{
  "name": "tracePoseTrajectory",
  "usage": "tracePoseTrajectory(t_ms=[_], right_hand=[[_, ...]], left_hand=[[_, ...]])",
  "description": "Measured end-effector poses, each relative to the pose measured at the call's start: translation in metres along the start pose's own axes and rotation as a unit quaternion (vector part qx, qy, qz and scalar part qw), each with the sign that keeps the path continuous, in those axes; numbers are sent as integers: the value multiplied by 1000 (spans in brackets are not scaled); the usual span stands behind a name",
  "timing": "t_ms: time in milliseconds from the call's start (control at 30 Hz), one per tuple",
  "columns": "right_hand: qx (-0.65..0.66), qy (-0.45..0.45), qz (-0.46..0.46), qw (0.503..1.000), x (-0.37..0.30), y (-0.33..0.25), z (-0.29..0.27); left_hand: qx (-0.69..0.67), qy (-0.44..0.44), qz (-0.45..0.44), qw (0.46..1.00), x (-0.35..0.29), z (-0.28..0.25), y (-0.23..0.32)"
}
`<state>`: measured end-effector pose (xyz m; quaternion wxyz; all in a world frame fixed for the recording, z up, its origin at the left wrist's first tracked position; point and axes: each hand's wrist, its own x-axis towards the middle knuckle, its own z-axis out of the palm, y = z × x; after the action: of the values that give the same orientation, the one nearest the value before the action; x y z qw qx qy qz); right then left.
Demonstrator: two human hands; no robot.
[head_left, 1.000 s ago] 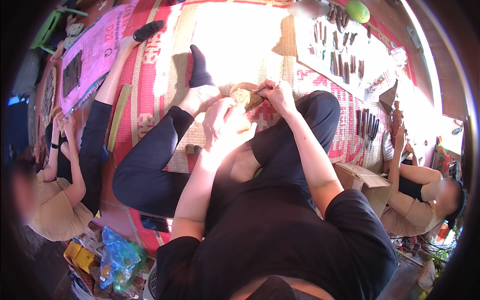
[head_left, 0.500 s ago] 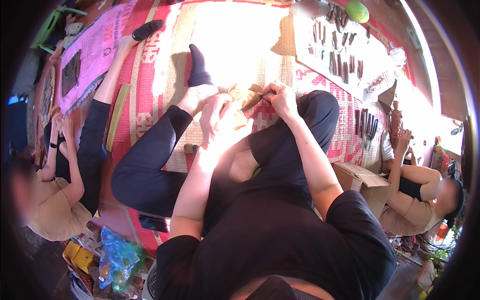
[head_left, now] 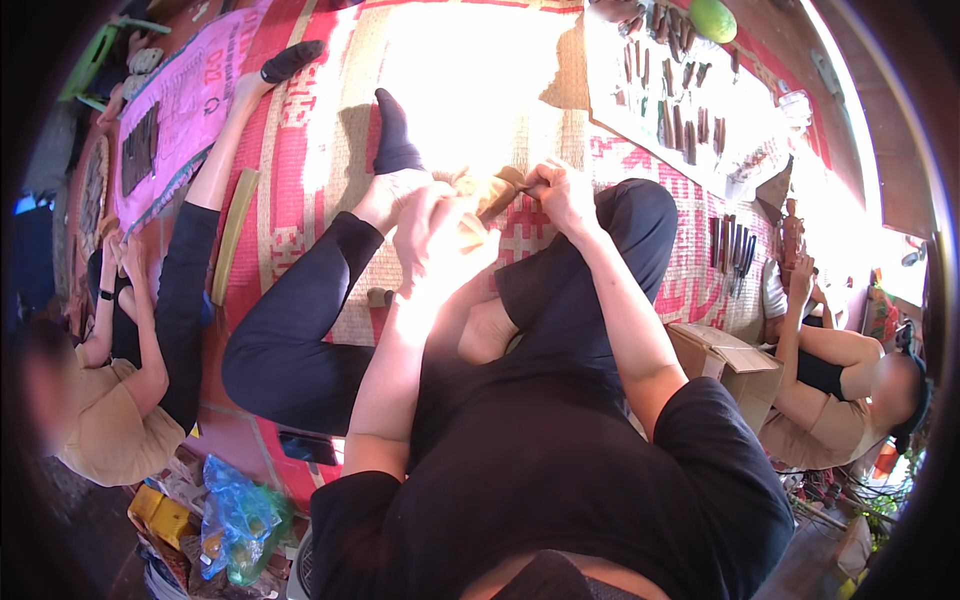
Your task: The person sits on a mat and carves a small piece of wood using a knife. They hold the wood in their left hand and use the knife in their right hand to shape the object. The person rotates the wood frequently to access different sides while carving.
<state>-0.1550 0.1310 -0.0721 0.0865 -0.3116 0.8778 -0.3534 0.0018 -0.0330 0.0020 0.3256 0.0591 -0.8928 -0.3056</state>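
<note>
My left hand [head_left: 438, 240] is wrapped round a light-brown wooden carving [head_left: 492, 190], partly washed out by strong sunlight. Its shape is hard to make out, and the fingers hide part of it. Against the carving's right end, my right hand [head_left: 566, 203] pinches a small, thin dark piece [head_left: 523, 188]; whether it is a tool or a folded scrap is not clear. Both hands are above the mat, between my crossed legs and my dark-socked foot [head_left: 396, 130].
A red-and-beige woven mat [head_left: 560, 90] lies under me. To the right are a sheet with several carving tools [head_left: 690, 140], more dark-handled tools [head_left: 735, 245] and a cardboard box [head_left: 735, 365]. Co-workers sit left [head_left: 120, 410] and right [head_left: 830, 410]. A bamboo strip [head_left: 236, 235] lies left.
The carving has turned a little in my left hand, which has shifted slightly left. My right hand stays at its right end. The right co-worker's hand has moved slightly.
</note>
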Motion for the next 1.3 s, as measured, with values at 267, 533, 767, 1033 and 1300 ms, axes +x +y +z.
tracePoseTrajectory(t_ms=[267, 533, 767, 1033, 1300], right_hand=[[108, -61, 133, 983, 16, -28, 10], [391, 98, 239, 883, 29, 17, 69], [437, -8, 246, 865, 8, -19, 39], [464, 83, 238, 849, 29, 9, 45], [377, 8, 251, 891, 20, -25, 38]], left_hand=[[26, -1, -21, 999, -5, -3, 0], [54, -36, -14, 998, -6, 5, 23], [48, -4, -11, 999, -8, 12, 20], [49, -73, 8, 996, -18, 13, 25], [49, -51, -4, 997, -15, 18, 29]])
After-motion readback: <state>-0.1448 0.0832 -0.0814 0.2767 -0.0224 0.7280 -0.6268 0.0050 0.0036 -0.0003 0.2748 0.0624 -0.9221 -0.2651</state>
